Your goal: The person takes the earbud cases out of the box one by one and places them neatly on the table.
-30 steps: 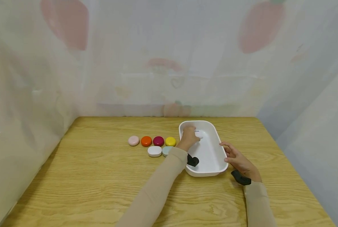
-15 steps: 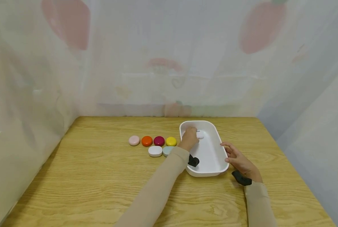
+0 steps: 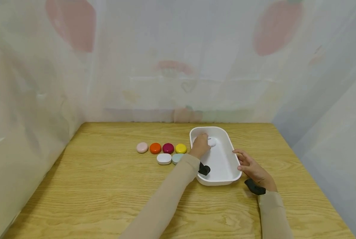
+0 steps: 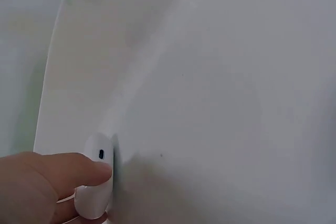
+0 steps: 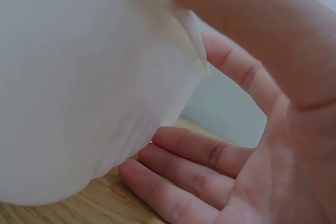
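My left hand [image 3: 201,146] reaches into a white plastic tub [image 3: 219,167] and pinches a small white earbud charging case [image 4: 100,196] near the tub's far end. The case stands on its narrow side close to the tub's wall, and a dark port shows above the thumb. Part of it [image 3: 212,142] peeks out beside the fingers in the head view. My right hand [image 3: 253,169] holds the tub's right side, with thumb and index finger at the rim. In the right wrist view the other fingers [image 5: 197,156] lie against the outer wall, low near the table.
Left of the tub, a row of round cases runs pink [image 3: 142,147], orange [image 3: 155,148], maroon [image 3: 168,148] and yellow [image 3: 181,148]. In front sit a white oval case [image 3: 164,159] and a pale blue one [image 3: 176,158], partly behind my left sleeve. A curtain [image 3: 178,93] hangs behind the wooden table [image 3: 91,186].
My left hand has shifted only slightly inside the tub, and more of the white case shows beside its fingers than a second ago. The right hand and the tub have stayed in place.
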The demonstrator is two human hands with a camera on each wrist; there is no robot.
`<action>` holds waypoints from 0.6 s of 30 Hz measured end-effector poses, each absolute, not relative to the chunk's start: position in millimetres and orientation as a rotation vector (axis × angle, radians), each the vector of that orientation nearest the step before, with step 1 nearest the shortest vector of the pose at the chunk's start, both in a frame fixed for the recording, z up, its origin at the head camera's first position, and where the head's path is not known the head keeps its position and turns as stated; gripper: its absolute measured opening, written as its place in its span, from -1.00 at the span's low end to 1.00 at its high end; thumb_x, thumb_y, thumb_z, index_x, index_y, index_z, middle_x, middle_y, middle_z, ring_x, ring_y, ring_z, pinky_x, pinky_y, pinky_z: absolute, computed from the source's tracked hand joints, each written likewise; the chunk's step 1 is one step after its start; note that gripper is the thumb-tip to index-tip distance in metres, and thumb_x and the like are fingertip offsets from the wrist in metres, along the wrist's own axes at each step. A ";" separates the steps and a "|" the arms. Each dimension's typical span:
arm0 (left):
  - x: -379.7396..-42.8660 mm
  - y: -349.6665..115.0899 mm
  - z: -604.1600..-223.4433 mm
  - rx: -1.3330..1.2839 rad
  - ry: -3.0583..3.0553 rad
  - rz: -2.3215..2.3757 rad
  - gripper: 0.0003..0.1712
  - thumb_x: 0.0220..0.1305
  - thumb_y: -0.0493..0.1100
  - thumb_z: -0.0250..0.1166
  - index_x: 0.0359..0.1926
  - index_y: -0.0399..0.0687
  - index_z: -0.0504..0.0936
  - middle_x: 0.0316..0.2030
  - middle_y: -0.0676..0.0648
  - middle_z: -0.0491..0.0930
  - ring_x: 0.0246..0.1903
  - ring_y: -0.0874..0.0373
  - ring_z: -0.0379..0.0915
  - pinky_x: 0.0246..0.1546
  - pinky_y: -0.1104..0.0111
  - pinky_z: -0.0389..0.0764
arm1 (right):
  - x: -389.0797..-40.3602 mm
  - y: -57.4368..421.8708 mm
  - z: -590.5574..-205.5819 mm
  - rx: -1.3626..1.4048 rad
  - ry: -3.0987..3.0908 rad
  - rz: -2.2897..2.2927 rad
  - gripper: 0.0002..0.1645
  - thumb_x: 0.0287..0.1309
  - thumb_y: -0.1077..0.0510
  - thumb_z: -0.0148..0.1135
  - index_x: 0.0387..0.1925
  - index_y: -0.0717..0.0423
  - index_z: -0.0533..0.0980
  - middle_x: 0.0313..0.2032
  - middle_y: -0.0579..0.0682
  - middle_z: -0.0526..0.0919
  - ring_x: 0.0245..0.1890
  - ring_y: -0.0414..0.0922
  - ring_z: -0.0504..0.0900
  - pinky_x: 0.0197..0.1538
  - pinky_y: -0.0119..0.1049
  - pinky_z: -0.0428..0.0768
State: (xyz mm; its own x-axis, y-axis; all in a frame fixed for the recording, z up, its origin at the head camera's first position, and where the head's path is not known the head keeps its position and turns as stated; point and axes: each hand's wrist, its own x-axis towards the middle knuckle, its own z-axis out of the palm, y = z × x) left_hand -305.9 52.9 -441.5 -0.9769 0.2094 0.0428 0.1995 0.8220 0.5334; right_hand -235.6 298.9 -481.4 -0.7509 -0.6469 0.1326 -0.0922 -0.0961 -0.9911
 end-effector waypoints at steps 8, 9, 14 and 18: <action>-302.0 52.2 -429.0 0.450 2.914 1.093 -0.45 0.01 -0.18 0.48 0.07 -0.24 0.61 0.04 -0.13 0.67 0.02 0.06 0.57 0.15 0.35 0.57 | -234.7 297.8 -483.1 -0.805 1.785 -1.898 -0.33 0.34 0.41 -0.05 0.36 -0.14 0.14 0.19 -0.19 0.42 0.11 -0.31 0.55 0.03 -0.36 0.67; -301.7 51.6 -426.6 0.480 2.914 1.105 -0.47 0.01 -0.19 0.48 0.06 -0.23 0.63 0.03 -0.12 0.68 0.00 0.07 0.57 0.13 0.37 0.58 | -234.9 297.8 -483.4 -0.801 1.795 -1.895 -0.34 0.34 0.40 -0.05 0.36 -0.15 0.14 0.18 -0.20 0.42 0.11 -0.32 0.55 0.03 -0.37 0.66; -300.0 45.5 -413.7 0.580 2.896 1.141 -0.48 0.01 -0.17 0.47 0.06 -0.15 0.65 0.01 -0.09 0.70 -0.04 0.11 0.58 0.06 0.42 0.59 | -235.3 299.0 -483.7 -0.770 1.840 -1.877 -0.34 0.35 0.37 -0.02 0.35 -0.19 0.15 0.17 -0.26 0.43 0.10 -0.35 0.54 0.03 -0.39 0.65; -297.3 35.9 -404.0 0.613 2.856 1.204 -0.47 0.01 -0.16 0.45 0.08 -0.13 0.65 -0.01 -0.08 0.70 -0.05 0.11 0.59 0.00 0.44 0.59 | -234.8 299.1 -483.4 -0.770 1.840 -1.868 -0.34 0.35 0.37 -0.02 0.36 -0.18 0.14 0.17 -0.26 0.43 0.09 -0.34 0.55 0.03 -0.38 0.66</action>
